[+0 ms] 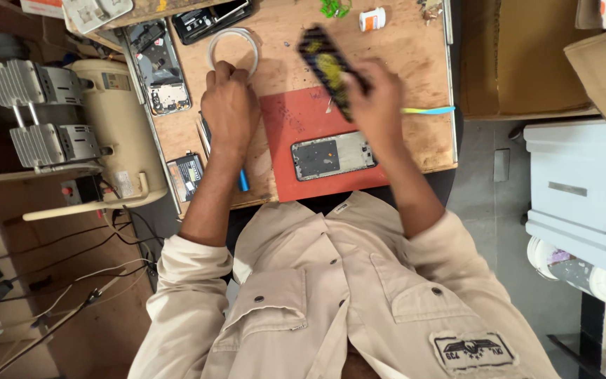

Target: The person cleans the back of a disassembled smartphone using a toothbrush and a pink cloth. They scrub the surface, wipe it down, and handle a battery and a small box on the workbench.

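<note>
left hand curled, right hand gripping

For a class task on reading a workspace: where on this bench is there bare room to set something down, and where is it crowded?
Bare wood lies between the tape ring and the small white bottle, and at the bench's right edge above the red mat. It is crowded along the left edge, with opened phones, and on the mat, where a phone frame lies.

At frame centre, the right hand grips a dark phone body, blurred, above the red mat. The left hand touches a white tape ring on the bench. An opened phone lies on the mat.
</note>
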